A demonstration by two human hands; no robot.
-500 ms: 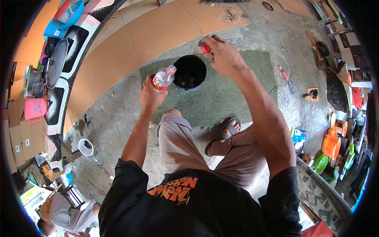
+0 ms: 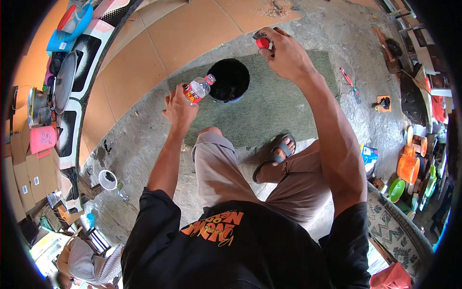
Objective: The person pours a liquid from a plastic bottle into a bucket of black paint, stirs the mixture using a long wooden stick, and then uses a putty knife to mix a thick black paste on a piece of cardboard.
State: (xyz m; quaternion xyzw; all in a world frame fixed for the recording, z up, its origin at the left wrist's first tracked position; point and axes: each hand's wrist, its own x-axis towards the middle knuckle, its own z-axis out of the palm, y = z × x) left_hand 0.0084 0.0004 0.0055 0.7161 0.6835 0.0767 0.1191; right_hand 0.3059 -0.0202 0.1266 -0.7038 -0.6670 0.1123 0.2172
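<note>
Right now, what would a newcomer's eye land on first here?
The clear plastic bottle with a red label, tilted in the left hand beside the black bucket on the green mat. Next, the raised right hand pinching a small red cap above the mat's far edge.

Open room between the hands, blocked below by a bucket

A clear gap is left between the left hand (image 2: 179,108) and the right hand (image 2: 284,50), with bare green mat (image 2: 293,101) under the right. Just right of the left hand's tilted plastic bottle (image 2: 198,89), passage downward is barred by the black bucket (image 2: 229,80); nearer the body, it is blocked by the raised knee (image 2: 208,139).
</note>
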